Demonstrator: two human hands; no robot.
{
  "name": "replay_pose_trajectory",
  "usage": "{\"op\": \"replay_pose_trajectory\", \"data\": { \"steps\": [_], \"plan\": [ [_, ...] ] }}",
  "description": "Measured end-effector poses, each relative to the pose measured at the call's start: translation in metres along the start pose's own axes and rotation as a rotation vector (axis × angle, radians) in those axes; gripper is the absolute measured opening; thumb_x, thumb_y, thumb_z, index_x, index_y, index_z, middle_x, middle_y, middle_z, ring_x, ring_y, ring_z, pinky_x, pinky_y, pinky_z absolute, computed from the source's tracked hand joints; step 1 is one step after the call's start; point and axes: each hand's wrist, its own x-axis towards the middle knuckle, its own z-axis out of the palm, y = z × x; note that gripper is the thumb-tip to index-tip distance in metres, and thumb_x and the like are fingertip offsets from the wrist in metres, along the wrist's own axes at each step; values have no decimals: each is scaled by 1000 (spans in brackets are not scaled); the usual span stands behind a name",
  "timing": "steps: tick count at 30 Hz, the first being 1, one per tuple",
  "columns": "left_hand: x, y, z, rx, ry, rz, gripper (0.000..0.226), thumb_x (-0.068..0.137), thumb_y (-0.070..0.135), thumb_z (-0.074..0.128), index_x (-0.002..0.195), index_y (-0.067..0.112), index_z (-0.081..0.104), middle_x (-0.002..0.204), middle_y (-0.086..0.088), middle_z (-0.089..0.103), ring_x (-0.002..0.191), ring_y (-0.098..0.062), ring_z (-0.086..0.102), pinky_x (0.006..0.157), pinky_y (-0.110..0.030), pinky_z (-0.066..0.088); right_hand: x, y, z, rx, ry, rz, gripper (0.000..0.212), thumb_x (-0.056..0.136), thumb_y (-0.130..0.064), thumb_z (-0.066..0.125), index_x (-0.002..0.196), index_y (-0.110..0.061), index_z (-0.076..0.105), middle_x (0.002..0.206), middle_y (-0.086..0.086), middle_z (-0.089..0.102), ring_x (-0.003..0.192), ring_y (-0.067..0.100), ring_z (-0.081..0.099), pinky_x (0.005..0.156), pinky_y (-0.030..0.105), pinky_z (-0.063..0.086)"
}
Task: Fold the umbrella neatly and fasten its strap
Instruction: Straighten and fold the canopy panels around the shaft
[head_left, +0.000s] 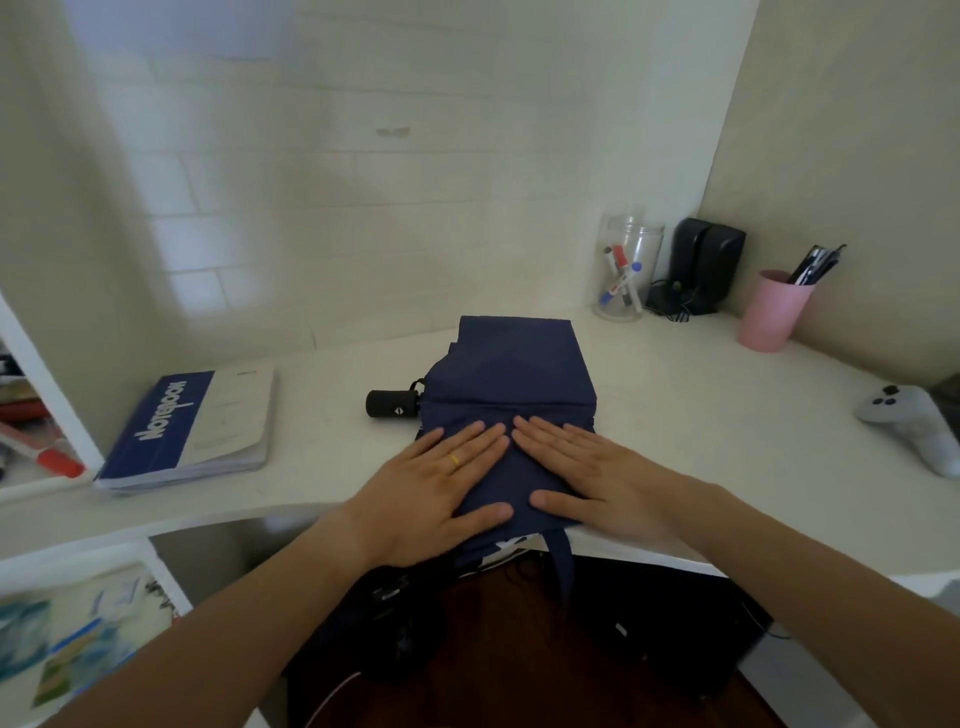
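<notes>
The navy umbrella (511, 379) lies on the white worktop (701, 415), its canopy spread into flat pleated panels, its black handle (392, 403) poking out on the side toward the notebook (192, 426). Both hands lie flat on the near part of the canopy: the left hand (436, 483) on the handle side, the right hand (587, 478) on the side away from the handle, fingertips nearly meeting. Neither grip is closed; the fingers are straight and pressing, holding nothing. The strap (561, 566) hangs off the worktop edge below the umbrella. The step looks like smoothing the panels before rolling. To do it well, I would press outward from the middle so creases run along the ribs, keep the panels stacked evenly, then roll tightly toward the strap so it wraps around the bundle.
</notes>
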Motion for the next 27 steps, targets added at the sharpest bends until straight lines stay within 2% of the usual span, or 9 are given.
{"op": "replay_pose_trajectory", "data": {
  "steps": [5, 7, 10, 12, 13, 16, 20, 22, 27],
  "plan": [
    [13, -15, -3, 23, -47, -2, 82, 93, 80, 14, 160, 37, -8, 168, 19, -10, 152, 1, -16, 128, -37, -3, -17, 6, -10, 52, -52, 117, 86, 93, -74, 30, 159, -34, -8, 165, -20, -15, 148, -7, -17, 123, 23, -7],
    [15, -17, -1, -8, -47, 11, 81, 94, 79, 16, 160, 38, -8, 168, 19, -10, 152, 2, -17, 128, -37, -4, -20, 6, -20, 104, -67, 163, 86, 90, -74, 40, 160, -36, 7, 166, -21, 2, 152, -2, 2, 124, 23, 5],
    [12, -18, 3, -43, 0, 31, 79, 95, 79, 15, 160, 39, -8, 168, 20, -12, 151, 4, -19, 128, -37, -5, -1, 12, -45, 340, 365, 330, 57, 85, -65, 61, 134, -35, 59, 132, -16, 64, 119, 3, 59, 104, 27, 46],
    [12, -18, 4, -50, 27, 40, 78, 96, 78, 15, 160, 39, -8, 167, 22, -13, 150, 6, -21, 128, -36, -5, 26, 29, -67, 551, 732, 564, 47, 83, -58, 68, 119, -29, 66, 109, -14, 69, 101, 7, 65, 91, 29, 51],
    [13, -18, 4, -51, 35, 44, 78, 96, 78, 15, 159, 40, -8, 167, 22, -14, 150, 6, -21, 128, -36, -5, 40, 38, -77, 699, 773, 691, 52, 82, -56, 71, 123, -25, 63, 112, -10, 66, 104, 12, 64, 91, 31, 50],
    [13, -18, 5, -62, 43, 45, 78, 96, 78, 15, 160, 40, -6, 166, 24, -15, 149, 7, -21, 128, -36, -5, 78, 55, -93, 1035, 574, 858, 74, 76, -46, 82, 133, -6, 55, 126, 7, 62, 114, 26, 61, 93, 37, 49],
    [13, -19, 5, -58, 64, 50, 79, 96, 78, 16, 161, 38, -4, 167, 22, -12, 151, 4, -17, 128, -37, -3, 92, 45, -110, 1293, 561, 823, 29, 80, -4, 80, 103, 2, 64, 97, 12, 71, 86, 24, 69, 78, 34, 58],
    [14, -20, 6, -56, 87, 53, 79, 96, 79, 16, 161, 37, -2, 168, 21, -9, 152, 3, -15, 128, -37, -2, 80, 36, -119, 1387, 553, 716, 16, 82, 2, 74, 96, -3, 67, 90, 9, 71, 82, 21, 67, 83, 36, 59],
    [14, -22, 8, -41, 92, 50, 80, 96, 78, 15, 161, 35, -1, 169, 18, -6, 154, 1, -12, 128, -37, -1, 19, 12, -111, 1396, 534, 368, 47, 81, 11, 67, 121, -14, 70, 109, 15, 76, 101, 27, 73, 89, 38, 56]
  ]
}}
